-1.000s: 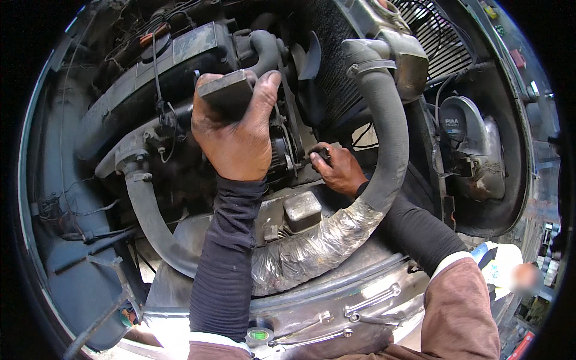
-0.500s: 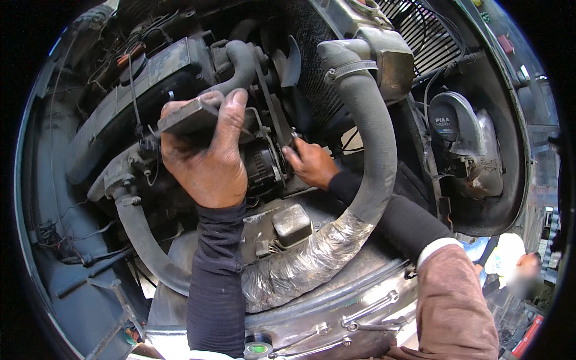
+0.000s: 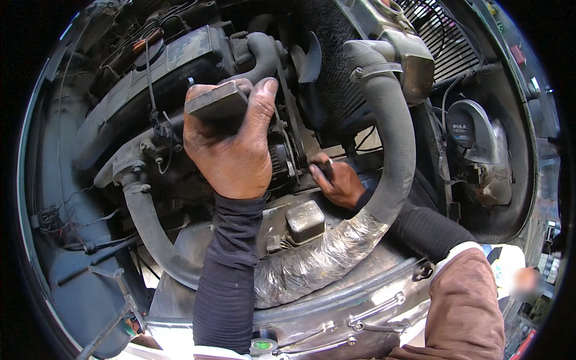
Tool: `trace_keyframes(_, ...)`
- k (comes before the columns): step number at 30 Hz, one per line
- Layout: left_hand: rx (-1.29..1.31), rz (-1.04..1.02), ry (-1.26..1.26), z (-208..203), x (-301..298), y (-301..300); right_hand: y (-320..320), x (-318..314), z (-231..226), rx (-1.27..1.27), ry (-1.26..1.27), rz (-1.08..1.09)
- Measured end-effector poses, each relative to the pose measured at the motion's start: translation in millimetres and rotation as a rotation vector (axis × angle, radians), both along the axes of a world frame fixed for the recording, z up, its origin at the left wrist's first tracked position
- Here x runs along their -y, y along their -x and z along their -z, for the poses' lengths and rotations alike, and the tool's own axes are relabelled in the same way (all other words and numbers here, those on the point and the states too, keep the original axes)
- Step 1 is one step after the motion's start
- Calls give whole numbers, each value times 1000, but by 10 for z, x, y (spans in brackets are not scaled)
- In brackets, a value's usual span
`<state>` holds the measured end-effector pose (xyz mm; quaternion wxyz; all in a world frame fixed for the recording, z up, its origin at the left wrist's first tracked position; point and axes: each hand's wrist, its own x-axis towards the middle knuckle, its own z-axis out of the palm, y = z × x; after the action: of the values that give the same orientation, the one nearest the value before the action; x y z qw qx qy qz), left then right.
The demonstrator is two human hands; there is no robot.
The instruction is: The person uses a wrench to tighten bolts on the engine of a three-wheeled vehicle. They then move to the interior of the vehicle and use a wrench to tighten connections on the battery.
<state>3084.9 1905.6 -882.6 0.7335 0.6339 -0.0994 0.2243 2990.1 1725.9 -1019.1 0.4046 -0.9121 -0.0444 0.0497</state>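
I look down into a car's engine bay. My left hand (image 3: 231, 147) is raised over the engine and is closed around a flat dark rectangular block (image 3: 217, 101), thumb up along its right side. My right hand (image 3: 337, 183) reaches lower, under the big radiator hose (image 3: 393, 138), and pinches a small dark tool (image 3: 327, 169) close to the toothed pulley (image 3: 281, 163) and the belt. Its fingertips are partly hidden.
The big hose is wrapped in silver foil (image 3: 327, 258) lower down. A black engine cover (image 3: 150, 84), a fan blade (image 3: 309, 57), the radiator (image 3: 444, 36), a round horn (image 3: 474, 135) and a lower grey hose (image 3: 147, 225) crowd around. Shiny front crossmember (image 3: 360, 306) lies nearest me.
My left hand with the block has shifted left and stayed raised. My right hand has moved left toward the pulley and belt. The whole view has swung slightly.
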Motion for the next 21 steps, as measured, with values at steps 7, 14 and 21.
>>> trace_keyframes(7, 3, -19, -81, -39, 16, 22, -461, -125, 247, 47, 161, 103)
trace_keyframes(14, 60, -24, -80, 17, -20, -12, -418, -44, 219, 86, 246, 85)
trace_keyframes(21, 120, -14, 59, 53, 10, -62, 180, -109, 23, 187, -36, -55)
